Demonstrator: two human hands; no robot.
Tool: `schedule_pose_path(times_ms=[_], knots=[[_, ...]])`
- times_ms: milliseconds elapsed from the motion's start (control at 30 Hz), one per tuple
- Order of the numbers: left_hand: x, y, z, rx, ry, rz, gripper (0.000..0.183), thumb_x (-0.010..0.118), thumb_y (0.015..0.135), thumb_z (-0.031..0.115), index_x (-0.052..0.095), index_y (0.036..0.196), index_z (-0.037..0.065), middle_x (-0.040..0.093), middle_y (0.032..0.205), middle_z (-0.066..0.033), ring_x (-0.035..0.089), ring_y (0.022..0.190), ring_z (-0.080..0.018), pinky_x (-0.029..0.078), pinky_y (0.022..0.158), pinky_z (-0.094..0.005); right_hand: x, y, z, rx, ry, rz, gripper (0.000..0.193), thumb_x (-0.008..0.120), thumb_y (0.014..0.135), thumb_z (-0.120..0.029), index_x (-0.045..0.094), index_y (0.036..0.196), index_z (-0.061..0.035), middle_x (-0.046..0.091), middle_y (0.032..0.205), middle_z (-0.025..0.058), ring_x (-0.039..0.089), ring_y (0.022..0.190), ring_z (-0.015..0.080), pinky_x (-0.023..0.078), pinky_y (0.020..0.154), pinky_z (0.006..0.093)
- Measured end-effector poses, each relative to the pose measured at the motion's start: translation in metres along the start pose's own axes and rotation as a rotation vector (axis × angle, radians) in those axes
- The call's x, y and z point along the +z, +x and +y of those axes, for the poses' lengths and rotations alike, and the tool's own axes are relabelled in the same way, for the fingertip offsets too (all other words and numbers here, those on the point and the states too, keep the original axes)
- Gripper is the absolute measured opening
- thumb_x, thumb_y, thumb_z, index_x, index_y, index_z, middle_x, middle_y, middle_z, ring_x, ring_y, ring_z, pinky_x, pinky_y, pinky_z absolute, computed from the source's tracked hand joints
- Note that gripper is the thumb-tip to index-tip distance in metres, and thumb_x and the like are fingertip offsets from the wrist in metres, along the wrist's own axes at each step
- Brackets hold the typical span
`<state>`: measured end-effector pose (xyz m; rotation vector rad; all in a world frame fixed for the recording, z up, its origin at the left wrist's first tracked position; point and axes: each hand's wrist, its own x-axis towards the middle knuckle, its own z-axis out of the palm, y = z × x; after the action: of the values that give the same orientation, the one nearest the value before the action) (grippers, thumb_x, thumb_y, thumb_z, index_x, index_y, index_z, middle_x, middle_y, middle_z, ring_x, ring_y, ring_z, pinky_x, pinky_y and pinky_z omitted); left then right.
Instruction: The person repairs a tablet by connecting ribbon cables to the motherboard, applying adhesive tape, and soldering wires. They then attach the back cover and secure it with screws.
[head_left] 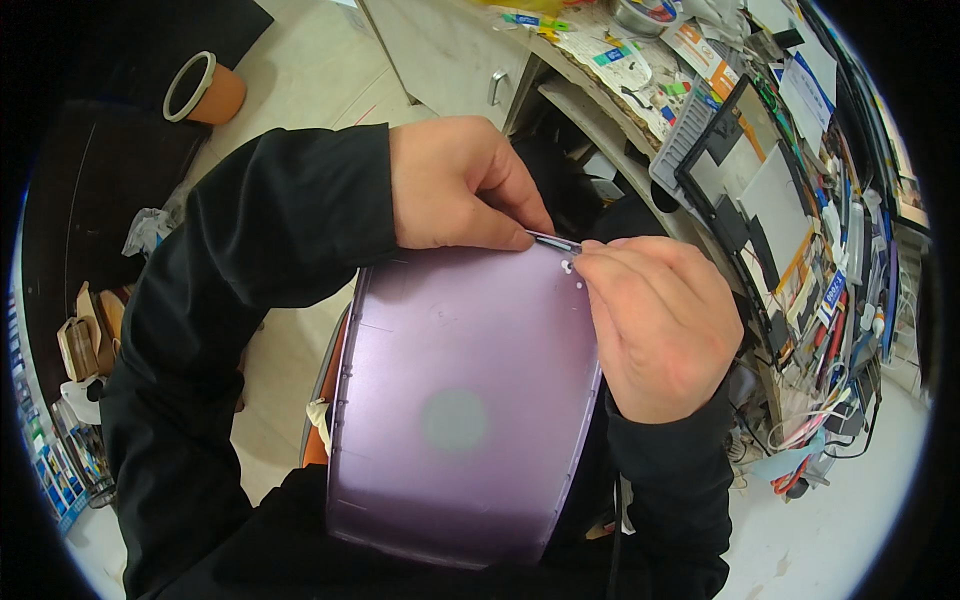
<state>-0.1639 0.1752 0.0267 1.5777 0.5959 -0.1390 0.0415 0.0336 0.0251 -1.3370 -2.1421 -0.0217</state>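
Note:
A purple metallic panel (440, 340), which looks like a tablet's back cover, lies across my lap, tilted, with small white-rimmed holes near its upper right corner. My left hand (465, 190) is closed on the panel's far edge, thumb pressed at the rim and fingers bent behind it. At the same corner my right hand (655, 315) is pinched, its fingertips meeting at the rim. A thin grey strip (553, 243) shows along the edge between the two hands. My right fingers hide what is in their pinch.
To the right stands a cluttered workbench (560, 60) with a dark-framed device (750, 190), tools and cables. A white cabinet (450, 60) is at the far side. An orange bin (215, 95) with a pale rim stands on the floor at the far left.

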Motion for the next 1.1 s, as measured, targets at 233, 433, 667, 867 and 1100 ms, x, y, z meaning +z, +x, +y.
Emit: schedule_pose_path(times_ms=[233, 433, 667, 867, 1100], knots=[[0.001, 0.001, -0.001, -0.019, -0.107, -0.047, 0.030, 0.064, 0.094, -0.004, 0.070, 0.123, -0.008, 0.077, 0.104, -0.0165, 0.073, 0.087, -0.0138, 0.060, 0.083, -0.0237, 0.001, 0.001, -0.005, 0.004, -0.035, 0.002, 0.029, 0.068, 0.063, -0.009, 0.070, 0.090, -0.0004, 0.070, 0.086, 0.0086, 0.068, 0.079, 0.0251, 0.056, 0.065, 0.0337], [-0.001, -0.001, 0.002, -0.025, -0.075, -0.048, 0.030, 0.063, 0.094, -0.005, 0.070, 0.123, -0.008, 0.077, 0.104, -0.0164, 0.073, 0.086, -0.0138, 0.060, 0.082, -0.0234, -0.004, 0.004, -0.010, -0.020, -0.076, -0.013, 0.029, 0.068, 0.064, -0.011, 0.071, 0.090, -0.0003, 0.070, 0.086, 0.0086, 0.068, 0.079, 0.0250, 0.056, 0.066, 0.0334], [0.000, -0.001, 0.004, 0.016, -0.022, -0.016, 0.027, 0.066, 0.095, 0.000, 0.073, 0.119, -0.007, 0.078, 0.099, -0.0141, 0.072, 0.083, -0.0126, 0.059, 0.078, -0.0236, -0.005, 0.007, -0.014, 0.011, -0.084, -0.002, 0.029, 0.070, 0.061, -0.005, 0.071, 0.090, -0.0006, 0.070, 0.084, 0.0089, 0.068, 0.079, 0.0257, 0.056, 0.066, 0.0338], [0.004, -0.002, 0.004, 0.063, 0.074, 0.029, 0.024, 0.067, 0.096, 0.003, 0.075, 0.117, -0.004, 0.079, 0.097, -0.0132, 0.072, 0.081, -0.0128, 0.059, 0.077, -0.0248, -0.005, 0.010, -0.017, 0.145, -0.073, -0.034, 0.032, 0.071, 0.062, -0.001, 0.071, 0.095, -0.0006, 0.070, 0.084, 0.0089, 0.066, 0.078, 0.0274, 0.055, 0.065, 0.0350], [0.005, -0.002, 0.004, 0.124, 0.204, 0.081, 0.023, 0.068, 0.095, 0.005, 0.077, 0.115, 0.000, 0.079, 0.094, -0.0153, 0.073, 0.078, -0.0145, 0.059, 0.075, -0.0262, -0.007, 0.010, -0.010, 0.013, -0.064, -0.065, 0.037, 0.068, 0.062, -0.005, 0.072, 0.098, 0.0004, 0.071, 0.088, 0.0090, 0.064, 0.077, 0.0261, 0.055, 0.064, 0.0340]])
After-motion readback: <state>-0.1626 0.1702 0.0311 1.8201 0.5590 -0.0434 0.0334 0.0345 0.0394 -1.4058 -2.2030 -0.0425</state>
